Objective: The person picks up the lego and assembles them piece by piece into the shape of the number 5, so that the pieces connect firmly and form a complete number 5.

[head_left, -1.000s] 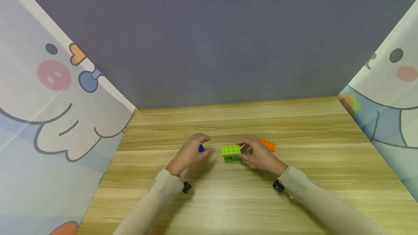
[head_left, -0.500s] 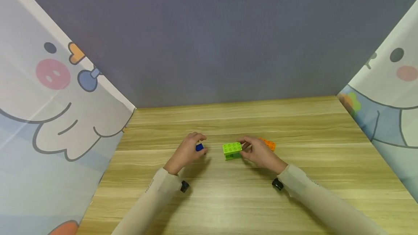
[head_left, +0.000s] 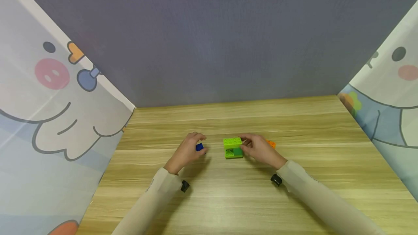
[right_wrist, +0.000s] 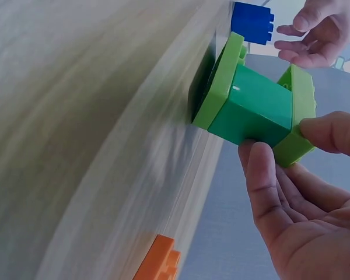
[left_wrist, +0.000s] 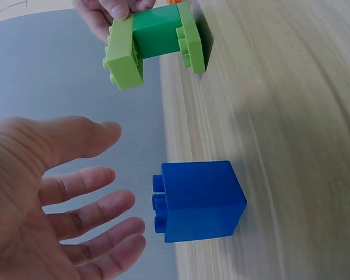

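In the head view my right hand (head_left: 259,149) holds the right end of a small building-block stack. A lime-green brick (right_wrist: 302,111) is on top, a darker green block (right_wrist: 259,105) in the middle and a lime-green plate (right_wrist: 220,87) at the bottom. The top brick overhangs to the left, above bare studs of the plate. Thumb and fingers pinch near the upper part; whether the plate touches the table cannot be told. My left hand (head_left: 187,151) hovers beside a blue block (left_wrist: 201,201), fingers relaxed and apart from it. That block stands upright, studs up.
An orange studded plate (head_left: 271,144) lies on the wooden table (head_left: 228,198), partly hidden behind my right hand. A grey panel (head_left: 209,39) rises at the table's back edge. Cartoon-printed sheets (head_left: 39,93) flank both sides.
My right hand has moved slightly away from me with the stack, whose front side now shows more. My left hand has drawn a little to the left, uncovering more of the blue block.
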The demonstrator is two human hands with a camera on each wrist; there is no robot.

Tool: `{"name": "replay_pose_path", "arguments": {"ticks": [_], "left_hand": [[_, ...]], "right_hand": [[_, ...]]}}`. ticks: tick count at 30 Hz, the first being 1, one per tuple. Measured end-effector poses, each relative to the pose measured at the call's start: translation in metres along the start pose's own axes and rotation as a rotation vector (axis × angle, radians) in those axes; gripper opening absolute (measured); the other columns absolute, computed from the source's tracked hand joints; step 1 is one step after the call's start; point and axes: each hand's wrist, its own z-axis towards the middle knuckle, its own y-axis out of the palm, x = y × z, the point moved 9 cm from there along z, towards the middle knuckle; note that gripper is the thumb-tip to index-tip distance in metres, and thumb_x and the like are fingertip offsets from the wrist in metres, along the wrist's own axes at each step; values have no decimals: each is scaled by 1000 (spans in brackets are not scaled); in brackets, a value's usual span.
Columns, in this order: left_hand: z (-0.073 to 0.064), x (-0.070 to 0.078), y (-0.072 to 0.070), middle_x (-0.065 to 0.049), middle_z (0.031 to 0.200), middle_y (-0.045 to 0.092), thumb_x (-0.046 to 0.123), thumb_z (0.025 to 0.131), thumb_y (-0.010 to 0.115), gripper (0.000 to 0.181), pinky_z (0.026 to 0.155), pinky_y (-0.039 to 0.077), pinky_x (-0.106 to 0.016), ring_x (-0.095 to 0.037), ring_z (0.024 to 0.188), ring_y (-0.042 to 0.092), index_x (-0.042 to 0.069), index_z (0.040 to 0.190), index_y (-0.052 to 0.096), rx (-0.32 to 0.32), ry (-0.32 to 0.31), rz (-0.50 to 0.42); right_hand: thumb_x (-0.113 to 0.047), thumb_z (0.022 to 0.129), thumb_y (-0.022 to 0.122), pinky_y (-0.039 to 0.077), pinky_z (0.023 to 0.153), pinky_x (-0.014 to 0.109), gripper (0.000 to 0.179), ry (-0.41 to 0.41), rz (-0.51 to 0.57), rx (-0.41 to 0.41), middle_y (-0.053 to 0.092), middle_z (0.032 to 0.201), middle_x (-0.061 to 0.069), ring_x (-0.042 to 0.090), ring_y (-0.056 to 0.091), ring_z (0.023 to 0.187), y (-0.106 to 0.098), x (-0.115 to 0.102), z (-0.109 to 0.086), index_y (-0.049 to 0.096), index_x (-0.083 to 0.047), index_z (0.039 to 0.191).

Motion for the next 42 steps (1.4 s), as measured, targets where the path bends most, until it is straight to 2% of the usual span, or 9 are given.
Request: {"name": "replay_pose_path", "arguments": {"ticks": [9,17,30,36,42], "left_hand": [[-3,-6,3,-11,112,57,17,79,78,45,86,46,-42,-31,106,50,2,117,60,-26,-37,1],[-3,-13,8,-10,111,57,19,80,78,45,84,46,-40,-28,103,50,3,117,59,-46,-60,9],[-3,-14,8,-7,101,57,18,78,80,38,75,49,-35,-24,94,52,3,107,60,-23,-51,26],[-3,-17,9,-7,103,57,16,78,79,42,78,49,-35,-23,96,54,1,111,57,-27,-82,-7],[-4,-18,10,-6,100,56,15,78,79,39,76,50,-34,-21,93,53,2,108,57,-32,-98,-17]], "right_hand": [[-1,81,73,52,67,23,40,-37,-10,-6,63,99,6,16,62,83,2,-3,-4,60,0,119],[-5,82,74,52,67,23,37,1,-38,-36,64,99,4,13,62,82,4,0,-9,62,-4,117],[-10,82,74,51,67,25,39,0,-52,-67,64,97,0,11,61,81,8,-3,-13,61,-5,119],[-10,82,74,51,68,25,38,-20,-49,-74,65,96,0,12,62,81,8,-5,-15,62,-5,117],[-9,81,74,51,67,25,36,-35,-49,-74,64,97,0,11,61,81,8,-6,-16,63,-5,116]]}}
